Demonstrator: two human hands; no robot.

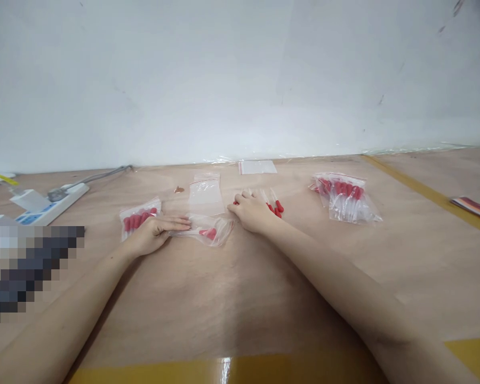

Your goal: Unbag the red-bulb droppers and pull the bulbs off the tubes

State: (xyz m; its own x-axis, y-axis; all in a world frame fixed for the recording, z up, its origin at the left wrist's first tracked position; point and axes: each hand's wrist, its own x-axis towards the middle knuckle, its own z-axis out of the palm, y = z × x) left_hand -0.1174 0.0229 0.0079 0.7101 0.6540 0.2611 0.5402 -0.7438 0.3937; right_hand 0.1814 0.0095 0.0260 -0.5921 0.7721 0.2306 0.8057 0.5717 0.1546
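Observation:
My left hand (154, 233) has its straight fingers on the left end of a clear zip bag (223, 234), holding it on the table. Inside that bag are a few red-bulbed droppers (208, 233). Curled over a small group of droppers, my right hand (251, 212) has a bit of red showing at its fingertips; the fingers hide most of what they grip. Loose droppers (279, 206) with clear stems and red bulbs lie just right of it. Partly behind my left hand is a filled bag of droppers (138, 217).
Flat, see-through bags (205, 196) lie beyond my hands, with another bag (258, 167) by the wall. Filled dropper bags (348, 197) are stacked at the right. A power strip (50, 205) with a grey cable stands left. Yellow tape (424, 194) crosses the table.

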